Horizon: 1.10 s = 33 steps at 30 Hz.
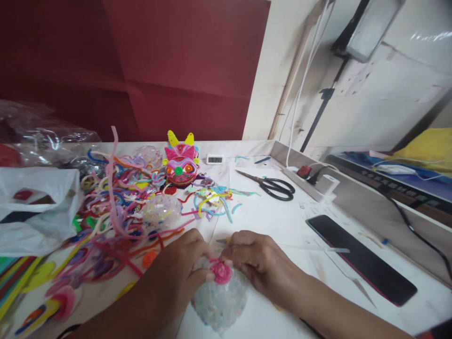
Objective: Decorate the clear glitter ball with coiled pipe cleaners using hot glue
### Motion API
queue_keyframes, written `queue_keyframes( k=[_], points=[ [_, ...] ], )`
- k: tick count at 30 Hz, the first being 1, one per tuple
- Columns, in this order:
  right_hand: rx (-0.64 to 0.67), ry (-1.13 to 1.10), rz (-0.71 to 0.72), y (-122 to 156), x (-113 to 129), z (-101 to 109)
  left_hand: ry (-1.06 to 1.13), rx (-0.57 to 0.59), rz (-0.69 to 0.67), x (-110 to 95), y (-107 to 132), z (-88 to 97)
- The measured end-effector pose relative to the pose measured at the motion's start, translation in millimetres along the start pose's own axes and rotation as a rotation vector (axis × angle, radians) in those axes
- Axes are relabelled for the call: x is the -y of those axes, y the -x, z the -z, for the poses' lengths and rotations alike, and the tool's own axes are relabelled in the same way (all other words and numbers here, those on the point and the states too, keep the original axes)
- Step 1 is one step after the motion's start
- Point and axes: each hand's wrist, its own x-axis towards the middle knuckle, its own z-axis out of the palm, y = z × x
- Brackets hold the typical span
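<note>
Near the front of the white table (278, 221) both my hands close on a clear, glittery ball (221, 301). A pink coiled pipe-cleaner rosette (221, 272) sits on top of the ball, pinched between the fingertips of both hands. My left hand (180, 268) grips the ball and rosette from the left. My right hand (256, 261) holds them from the right, fingers curled. A thin clear stick (310, 248) pokes out to the right from behind my right hand.
A heap of coloured pipe cleaners (120, 202) and another glitter ball (161, 210) lie at left, with a pink pipe-cleaner cat head (181, 165) behind. Black scissors (275, 186), a small digital clock (215, 159), a dark phone (360, 259) and a white plastic bag (35, 212) lie around.
</note>
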Motion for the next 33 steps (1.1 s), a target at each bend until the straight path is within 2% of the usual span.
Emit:
queue_keyframes(
  k=[13, 23, 27, 33],
  points=[
    [0.000, 0.017, -0.006, -0.2, -0.2, -0.5, -0.020, -0.007, 0.054, -2.2, 1.3, -3.8],
    [0.011, 0.174, 0.016, 0.7, 5.3, -1.7, -0.146, -0.078, -0.104, -6.5, 13.1, -9.3],
    [0.004, 0.275, 0.046, 1.3, 11.4, -3.0, -0.205, -0.033, -0.188, -8.0, 15.0, -10.8],
    [-0.023, 0.179, -0.028, 15.8, 13.8, 2.9, -0.227, -0.138, -0.239, -2.7, 15.9, -17.0]
  ],
)
